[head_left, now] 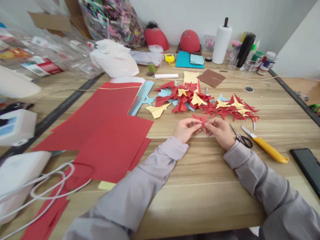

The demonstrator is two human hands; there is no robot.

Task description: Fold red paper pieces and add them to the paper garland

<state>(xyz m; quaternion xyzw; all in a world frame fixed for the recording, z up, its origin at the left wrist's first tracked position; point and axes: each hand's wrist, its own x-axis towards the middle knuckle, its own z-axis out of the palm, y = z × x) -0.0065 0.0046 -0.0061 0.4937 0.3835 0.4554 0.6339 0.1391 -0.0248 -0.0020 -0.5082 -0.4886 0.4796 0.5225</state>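
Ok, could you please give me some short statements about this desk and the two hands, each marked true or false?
1. The left hand and the right hand hold one red folded paper. True.
2. The yellow cutter lies left of the black-handled scissors. False: the yellow cutter lies right of the black-handled scissors.
3. A phone lies at the right edge. True.
4. The tape measure is blue. False: the tape measure is yellow.
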